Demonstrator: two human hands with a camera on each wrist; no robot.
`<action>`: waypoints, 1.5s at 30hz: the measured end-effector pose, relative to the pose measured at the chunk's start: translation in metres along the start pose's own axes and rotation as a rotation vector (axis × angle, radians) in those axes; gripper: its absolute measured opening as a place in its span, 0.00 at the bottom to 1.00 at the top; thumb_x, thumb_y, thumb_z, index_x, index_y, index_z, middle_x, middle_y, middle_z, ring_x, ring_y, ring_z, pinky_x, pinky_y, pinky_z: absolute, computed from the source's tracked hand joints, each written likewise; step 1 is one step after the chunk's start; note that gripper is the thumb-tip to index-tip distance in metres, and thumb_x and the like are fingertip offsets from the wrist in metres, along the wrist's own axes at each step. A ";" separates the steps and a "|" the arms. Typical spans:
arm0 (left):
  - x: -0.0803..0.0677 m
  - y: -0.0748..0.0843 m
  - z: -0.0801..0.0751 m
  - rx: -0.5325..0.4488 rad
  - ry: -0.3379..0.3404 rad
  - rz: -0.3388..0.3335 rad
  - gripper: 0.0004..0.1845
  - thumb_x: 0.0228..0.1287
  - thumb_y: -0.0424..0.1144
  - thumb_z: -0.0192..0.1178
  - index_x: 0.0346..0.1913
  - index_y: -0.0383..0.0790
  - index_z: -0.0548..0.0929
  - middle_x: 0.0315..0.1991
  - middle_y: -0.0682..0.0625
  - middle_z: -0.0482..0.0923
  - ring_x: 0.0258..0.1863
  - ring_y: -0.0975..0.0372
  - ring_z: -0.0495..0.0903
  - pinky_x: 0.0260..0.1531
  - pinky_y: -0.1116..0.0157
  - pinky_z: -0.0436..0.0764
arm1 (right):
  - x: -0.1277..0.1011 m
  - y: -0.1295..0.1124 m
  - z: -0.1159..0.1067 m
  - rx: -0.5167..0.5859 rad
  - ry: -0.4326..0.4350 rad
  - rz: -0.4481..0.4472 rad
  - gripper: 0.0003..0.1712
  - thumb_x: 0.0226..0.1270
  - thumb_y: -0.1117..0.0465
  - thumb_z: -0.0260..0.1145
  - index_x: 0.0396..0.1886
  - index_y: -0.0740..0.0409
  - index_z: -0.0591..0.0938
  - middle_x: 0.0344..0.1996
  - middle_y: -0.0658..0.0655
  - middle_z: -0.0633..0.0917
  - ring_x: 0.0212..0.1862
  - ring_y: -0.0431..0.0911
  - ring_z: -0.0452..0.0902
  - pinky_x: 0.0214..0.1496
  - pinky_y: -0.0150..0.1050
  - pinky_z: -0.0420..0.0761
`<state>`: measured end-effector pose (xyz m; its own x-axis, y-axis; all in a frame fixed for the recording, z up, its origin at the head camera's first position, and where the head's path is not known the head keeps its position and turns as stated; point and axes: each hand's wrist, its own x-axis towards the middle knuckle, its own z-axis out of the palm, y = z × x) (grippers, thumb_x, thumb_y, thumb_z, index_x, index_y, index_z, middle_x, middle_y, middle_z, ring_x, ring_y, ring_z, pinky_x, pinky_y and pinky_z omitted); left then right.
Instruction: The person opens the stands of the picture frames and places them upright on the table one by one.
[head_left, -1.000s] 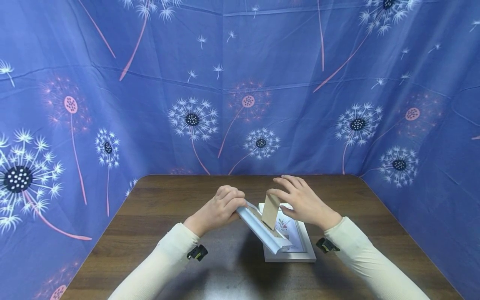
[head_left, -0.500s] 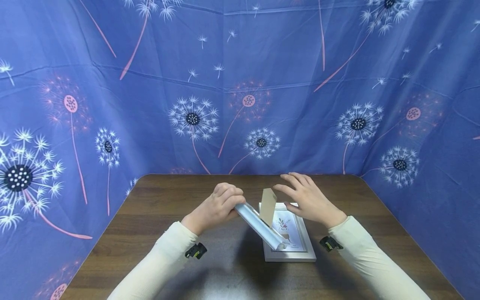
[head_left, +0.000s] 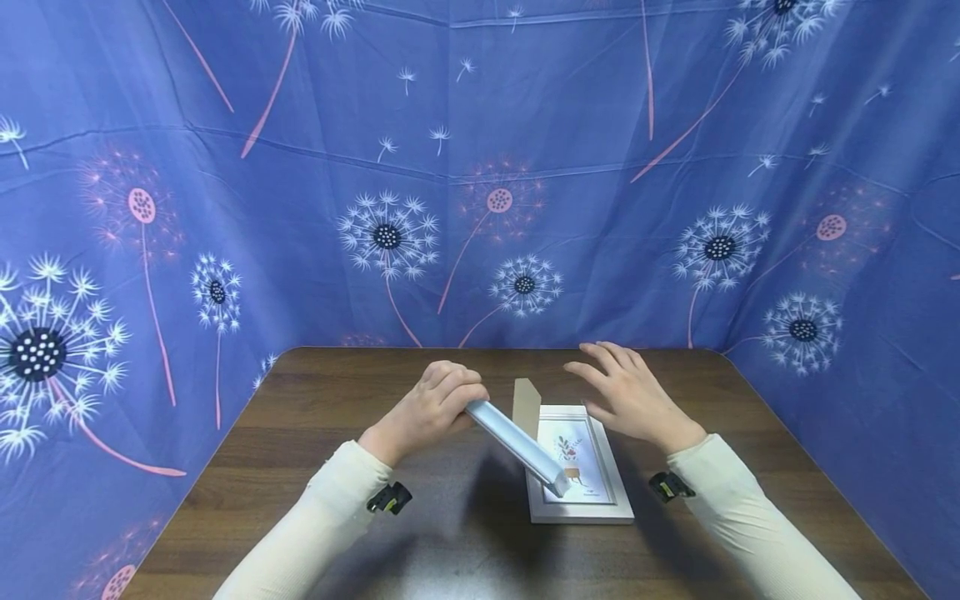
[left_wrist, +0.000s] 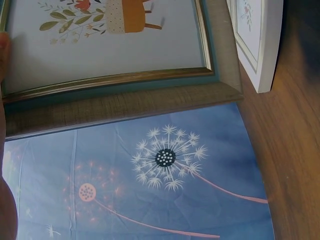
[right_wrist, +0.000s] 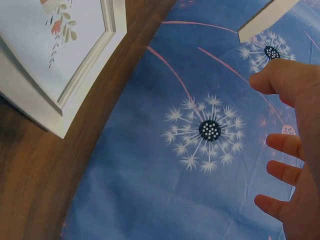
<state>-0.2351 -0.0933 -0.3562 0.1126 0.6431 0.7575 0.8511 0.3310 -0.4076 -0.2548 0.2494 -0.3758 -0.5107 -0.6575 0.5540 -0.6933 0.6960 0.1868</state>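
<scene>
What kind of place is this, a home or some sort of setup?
Probably a staged recording booth, not a lived-in room: dandelion-print blue cloth walls in a brown wooden table on three sides, and it bears only two picture frames.

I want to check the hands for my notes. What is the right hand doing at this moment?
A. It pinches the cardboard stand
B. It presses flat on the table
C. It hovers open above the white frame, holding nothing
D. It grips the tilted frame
C: the right hand hangs with spread fingers over the white frame, while the left hand grips the tilted frame.
</scene>
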 end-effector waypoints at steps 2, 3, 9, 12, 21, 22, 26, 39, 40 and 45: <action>-0.001 0.000 0.000 0.007 -0.002 -0.001 0.24 0.43 0.33 0.72 0.45 0.36 0.75 0.43 0.47 0.74 0.43 0.54 0.74 0.46 0.58 0.74 | -0.002 0.001 0.000 -0.004 0.004 0.007 0.32 0.49 0.58 0.70 0.59 0.53 0.78 0.60 0.67 0.75 0.60 0.66 0.68 0.55 0.63 0.68; -0.001 0.000 0.000 0.012 -0.003 -0.001 0.23 0.43 0.33 0.72 0.45 0.36 0.75 0.43 0.47 0.74 0.43 0.54 0.74 0.46 0.58 0.74 | -0.002 0.001 0.000 -0.003 0.006 0.010 0.32 0.49 0.58 0.70 0.59 0.53 0.78 0.60 0.67 0.75 0.59 0.66 0.69 0.55 0.64 0.68; -0.002 -0.001 -0.001 0.013 -0.030 -0.034 0.20 0.50 0.36 0.69 0.46 0.37 0.75 0.43 0.47 0.75 0.43 0.54 0.74 0.46 0.58 0.74 | -0.006 0.004 -0.003 -0.014 0.012 0.036 0.32 0.50 0.57 0.71 0.59 0.53 0.78 0.59 0.66 0.75 0.59 0.65 0.68 0.53 0.64 0.69; -0.003 -0.002 -0.002 0.017 -0.040 -0.052 0.20 0.51 0.36 0.69 0.46 0.37 0.75 0.44 0.47 0.75 0.43 0.54 0.75 0.47 0.58 0.74 | -0.008 0.006 -0.003 -0.016 0.015 0.054 0.33 0.50 0.57 0.72 0.59 0.53 0.78 0.59 0.66 0.75 0.59 0.65 0.68 0.53 0.65 0.69; -0.005 -0.006 -0.001 0.055 -0.038 -0.063 0.23 0.47 0.38 0.73 0.46 0.37 0.76 0.43 0.47 0.76 0.43 0.55 0.76 0.46 0.59 0.75 | -0.014 0.007 -0.002 -0.018 0.023 0.095 0.30 0.53 0.57 0.70 0.59 0.54 0.78 0.59 0.67 0.75 0.58 0.67 0.69 0.52 0.67 0.69; -0.005 -0.006 -0.002 0.053 -0.038 -0.067 0.23 0.47 0.38 0.73 0.46 0.37 0.76 0.43 0.47 0.76 0.43 0.55 0.76 0.46 0.59 0.75 | -0.015 0.007 -0.001 -0.018 0.021 0.100 0.30 0.53 0.57 0.69 0.59 0.54 0.78 0.59 0.67 0.75 0.58 0.67 0.69 0.52 0.67 0.69; -0.006 -0.007 -0.001 0.054 -0.045 -0.086 0.23 0.48 0.39 0.73 0.47 0.36 0.77 0.43 0.46 0.76 0.42 0.54 0.76 0.45 0.58 0.75 | -0.017 0.007 -0.001 -0.025 0.017 0.119 0.30 0.53 0.57 0.70 0.59 0.54 0.78 0.59 0.67 0.75 0.59 0.67 0.69 0.53 0.67 0.69; -0.007 -0.010 0.000 0.064 -0.036 -0.134 0.20 0.51 0.41 0.70 0.45 0.36 0.78 0.42 0.46 0.77 0.40 0.54 0.76 0.41 0.58 0.75 | -0.022 0.007 -0.002 -0.020 0.010 0.156 0.30 0.53 0.56 0.71 0.59 0.55 0.78 0.59 0.68 0.75 0.59 0.67 0.68 0.54 0.67 0.67; -0.007 -0.010 0.000 0.065 -0.039 -0.140 0.20 0.52 0.41 0.70 0.45 0.36 0.78 0.42 0.46 0.77 0.40 0.54 0.76 0.41 0.58 0.75 | -0.022 0.007 -0.002 -0.021 0.012 0.158 0.30 0.53 0.55 0.71 0.59 0.55 0.78 0.59 0.68 0.75 0.59 0.67 0.68 0.55 0.67 0.67; -0.008 -0.009 -0.001 0.075 -0.061 -0.182 0.19 0.55 0.43 0.68 0.45 0.36 0.78 0.41 0.46 0.77 0.40 0.53 0.76 0.40 0.57 0.75 | -0.024 0.006 0.000 -0.022 0.024 0.166 0.30 0.54 0.55 0.70 0.59 0.55 0.77 0.59 0.68 0.75 0.59 0.67 0.68 0.56 0.68 0.65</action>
<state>-0.2437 -0.1021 -0.3581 -0.0722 0.6079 0.7907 0.8135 0.4946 -0.3060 -0.2462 0.2698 -0.3879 -0.6046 -0.5259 0.5982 -0.5890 0.8008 0.1087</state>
